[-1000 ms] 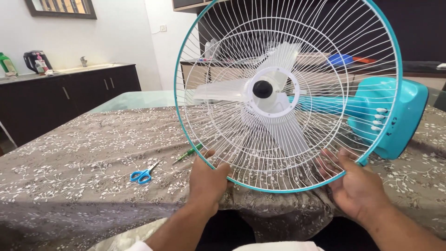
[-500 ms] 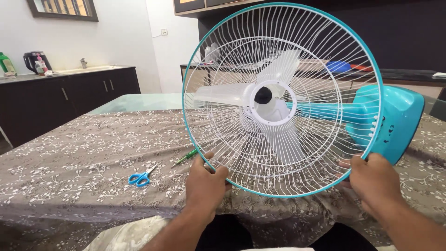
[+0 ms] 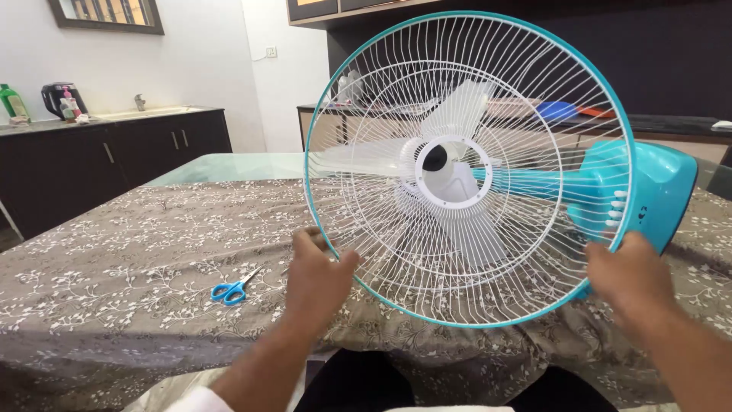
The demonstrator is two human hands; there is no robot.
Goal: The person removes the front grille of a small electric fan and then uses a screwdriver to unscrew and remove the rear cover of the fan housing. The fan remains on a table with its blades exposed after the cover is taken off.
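Note:
A turquoise fan lies on its side on the table, its round white wire guard [image 3: 396, 91] with a turquoise rim facing me. My left hand [image 3: 315, 278] grips the rim at its lower left. At the lower right, my right hand [image 3: 629, 282] holds the same rim. Behind the wires sit translucent blades [image 3: 465, 103] and a white hub ring [image 3: 456, 172]. The turquoise stem leads right to the fan's base [image 3: 656, 191], which carries white buttons.
A brown flowered cloth [image 3: 137, 252] covers the table. Blue-handled scissors [image 3: 232, 290] lie left of my left hand. Dark cabinets with a sink, a kettle [image 3: 57, 98] and a green bottle [image 3: 11, 101] line the left wall. A dark counter stands behind the fan.
My left hand slid up and left along the rim and now hides the green tool on the cloth. My right hand climbed higher on the right rim. The guard tilted slightly.

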